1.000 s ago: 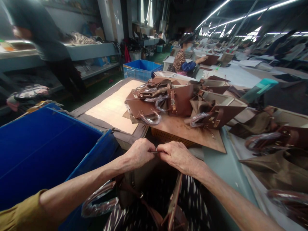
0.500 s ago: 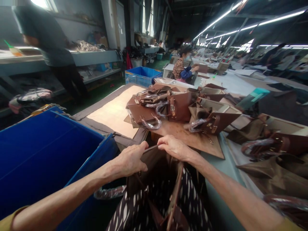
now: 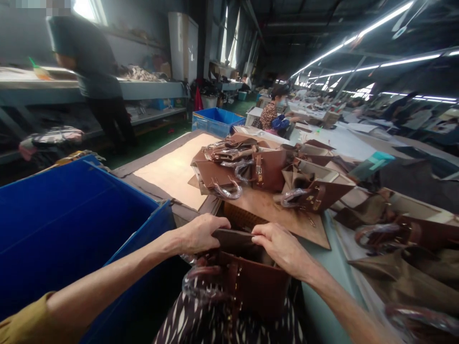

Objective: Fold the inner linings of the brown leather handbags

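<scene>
Apparently at the step of handling and straightening the far rim (image 3: 234, 234) of a brown structured handbag (image 3: 263, 286), open at the top and set over a black-and-white patterned garment (image 3: 186, 317) at near centre. Pinched narrowly at the rim's left part between thumb and fingers of the left hand (image 3: 199, 235); gripped likewise farther right, between thumb and fingertips of the right hand (image 3: 281, 248). Judging from this, calling next for even tension between both holds, with care not to crease the rim. By count: two hands at work; one handbag between them, with one plastic-wrapped handle (image 3: 204, 284) clearly visible at its left; at least five more brown handbags (image 3: 274, 167) farther off and to the right, too overlapped for an exact total. Also countable: two blue bins, with one near left (image 3: 71, 210) and one far (image 3: 218, 125); one brown board (image 3: 287, 217) under part of the pile; one cream sheet (image 3: 172, 167) to its left; one teal object (image 3: 375, 162) to the right; one standing person (image 3: 100, 67) at far left and one seated person (image 3: 268, 114) at far centre, with others too blurred to number.
</scene>
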### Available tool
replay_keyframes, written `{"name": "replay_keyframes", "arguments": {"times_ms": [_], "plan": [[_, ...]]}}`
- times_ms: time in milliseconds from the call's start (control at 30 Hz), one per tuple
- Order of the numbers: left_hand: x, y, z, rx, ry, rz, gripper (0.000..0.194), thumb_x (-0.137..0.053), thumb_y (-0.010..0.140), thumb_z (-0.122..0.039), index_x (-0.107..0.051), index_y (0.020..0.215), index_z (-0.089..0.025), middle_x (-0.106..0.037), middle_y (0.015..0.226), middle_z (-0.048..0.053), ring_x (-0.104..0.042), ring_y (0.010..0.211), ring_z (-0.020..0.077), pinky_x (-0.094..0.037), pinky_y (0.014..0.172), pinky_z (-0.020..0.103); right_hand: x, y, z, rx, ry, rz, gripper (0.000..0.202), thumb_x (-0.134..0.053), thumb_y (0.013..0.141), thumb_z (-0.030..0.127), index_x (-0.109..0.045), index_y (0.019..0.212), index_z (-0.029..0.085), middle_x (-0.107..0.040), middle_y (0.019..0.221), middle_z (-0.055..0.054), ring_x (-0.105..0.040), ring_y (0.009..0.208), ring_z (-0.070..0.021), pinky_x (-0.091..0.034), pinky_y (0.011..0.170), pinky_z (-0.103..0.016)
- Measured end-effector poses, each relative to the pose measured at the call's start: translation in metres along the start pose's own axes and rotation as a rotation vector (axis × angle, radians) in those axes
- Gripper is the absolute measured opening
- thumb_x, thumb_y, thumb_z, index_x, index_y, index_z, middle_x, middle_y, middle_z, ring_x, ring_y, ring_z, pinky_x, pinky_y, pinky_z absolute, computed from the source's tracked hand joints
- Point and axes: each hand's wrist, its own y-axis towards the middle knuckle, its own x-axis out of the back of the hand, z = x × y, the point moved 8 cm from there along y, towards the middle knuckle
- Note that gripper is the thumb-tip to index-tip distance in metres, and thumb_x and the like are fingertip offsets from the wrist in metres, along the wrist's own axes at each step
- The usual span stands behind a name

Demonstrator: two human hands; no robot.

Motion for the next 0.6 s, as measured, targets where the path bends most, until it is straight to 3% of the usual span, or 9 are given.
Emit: {"name": "replay_keyframes", "arguments": {"times_ms": [133,300,600], "plan": [[-0.009,0.003,-0.017,-0.035,0.041,-0.069,0.021,-0.047,0.068,-0.013,-0.058,0.085,-0.02,-0.059,0.073,-0.002,-0.053,0.07,0.0132,-0.037,0.061,0.02,-0.005,-0.015,-0.01,-0.071,0.033,0.005,0.022,-0.044,0.081,0.024,-0.059,0.066,0.02,-0.061,0.067,0.0,-0.053,0.071,-0.0153,-0.03,0.062,-0.025],[-0.029,-0.003,-0.026,-0.116,0.081,-0.206,0.024,-0.047,0.072,-0.009,-0.052,0.093,-0.02,-0.057,0.089,-0.001,-0.053,0.077,0.0129,-0.038,0.067,0.021,-0.013,-0.032,-0.022,-0.157,0.091,0.021,0.022,-0.043,0.081,0.022,-0.061,0.068,0.022,-0.06,0.067,0.001,-0.052,0.07,-0.0156,-0.029,0.06,-0.025],[-0.05,0.0,-0.024,-0.151,0.183,-0.287,0.01,-0.046,0.079,-0.01,-0.05,0.083,-0.019,-0.055,0.096,0.001,-0.053,0.086,0.0143,-0.04,0.076,0.024,-0.02,-0.036,-0.036,-0.198,0.122,0.029,0.022,-0.042,0.082,0.023,-0.06,0.069,0.022,-0.059,0.066,0.001,-0.051,0.068,-0.0157,-0.028,0.058,-0.025]]}}
